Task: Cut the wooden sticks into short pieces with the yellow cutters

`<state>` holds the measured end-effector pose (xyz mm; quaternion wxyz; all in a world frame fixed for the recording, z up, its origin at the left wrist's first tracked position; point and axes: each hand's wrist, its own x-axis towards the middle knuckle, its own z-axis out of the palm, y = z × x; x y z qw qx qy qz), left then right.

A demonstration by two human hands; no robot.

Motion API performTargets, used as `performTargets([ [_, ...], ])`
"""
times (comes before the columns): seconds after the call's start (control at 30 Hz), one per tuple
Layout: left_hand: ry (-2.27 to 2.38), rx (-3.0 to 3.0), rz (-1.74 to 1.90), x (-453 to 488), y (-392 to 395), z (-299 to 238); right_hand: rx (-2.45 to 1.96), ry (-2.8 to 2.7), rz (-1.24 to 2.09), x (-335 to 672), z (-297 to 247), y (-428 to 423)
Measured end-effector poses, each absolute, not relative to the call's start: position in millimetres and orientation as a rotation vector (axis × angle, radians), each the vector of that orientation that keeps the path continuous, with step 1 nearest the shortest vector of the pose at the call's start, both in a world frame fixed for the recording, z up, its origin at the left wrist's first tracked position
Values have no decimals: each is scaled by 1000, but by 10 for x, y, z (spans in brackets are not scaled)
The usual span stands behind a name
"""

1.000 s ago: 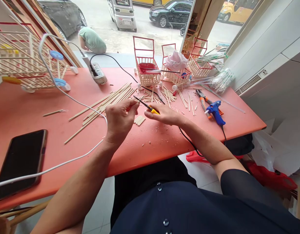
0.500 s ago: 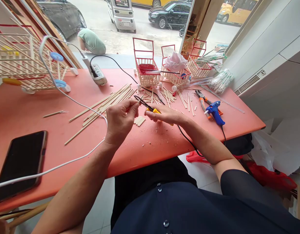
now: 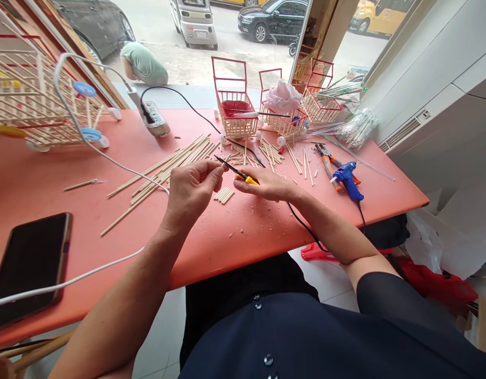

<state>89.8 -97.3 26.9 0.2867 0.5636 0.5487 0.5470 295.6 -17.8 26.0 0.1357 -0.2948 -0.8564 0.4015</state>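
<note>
**One short, pale wooden stick (image 3: pixel 223 165) held up beside a yellow-handled hand tool (image 3: pixel 249 180) with slim black tips**

The person's left grip (image 3: pixel 195 190) pinches the stick between thumb and forefinger; only a small end of it shows. The right grip (image 3: pixel 265 183) is wrapped around the tool's handles, its dark tips reaching across to the left fingertips. Whether the tips touch the stick is too small to tell.

Both grips are above a salmon-pink worktop (image 3: pixel 211 252) sprinkled with crumbs. Just below and between them lies a neat row of short pale sticks (image 3: pixel 224 196). Beyond and to the left of the left grip is a loose bundle of long pale wooden sticks (image 3: pixel 167 169); farther left, nearer the person, lies a black smartphone (image 3: pixel 29 258). Well to the right of the right grip are a blue glue gun (image 3: pixel 346 175) and, just beside it, orange-and-grey-handled pliers (image 3: pixel 326 163). Straight beyond the grips stands a small red-and-cream cart made of sticks (image 3: pixel 238 128).
</note>
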Motion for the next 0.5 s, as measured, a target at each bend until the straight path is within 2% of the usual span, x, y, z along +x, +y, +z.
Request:
performTargets([
  [0.5,1304,1416,1424,859,-939,230,-874,-2470,1112,2946,210,-201],
])
